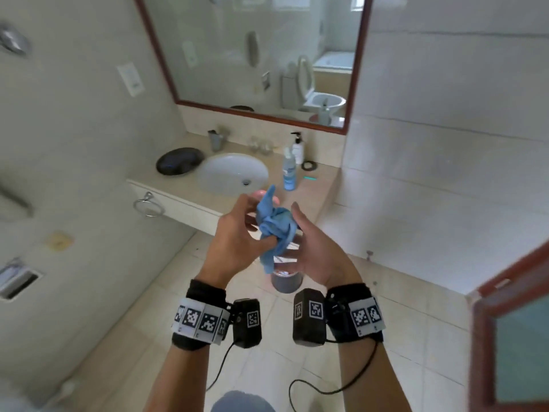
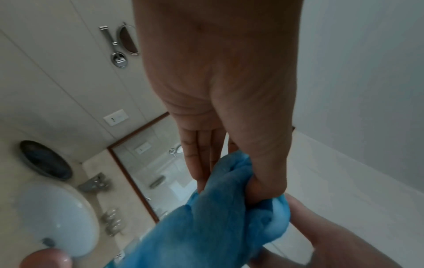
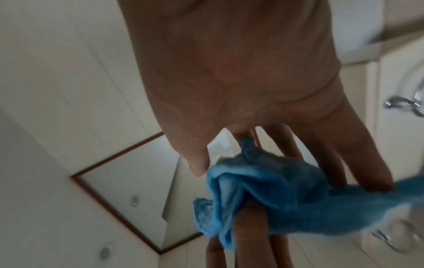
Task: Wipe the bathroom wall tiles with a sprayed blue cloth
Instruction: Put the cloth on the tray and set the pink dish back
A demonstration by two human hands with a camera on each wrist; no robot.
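Blue cloth [image 1: 274, 226] bunched and crumpled, held in mid-air between left hand [image 1: 234, 242] and right hand [image 1: 312, 248], one corner sticking up. Looks like microfibre, wrist views blurry. White wall tiles [image 1: 445, 144] to the right.

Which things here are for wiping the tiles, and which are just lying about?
For the job: cloth held by left hand and right hand; spray bottle; wall tiles.

Lying about: pump bottle, dark dish, cup, bin, towel ring.
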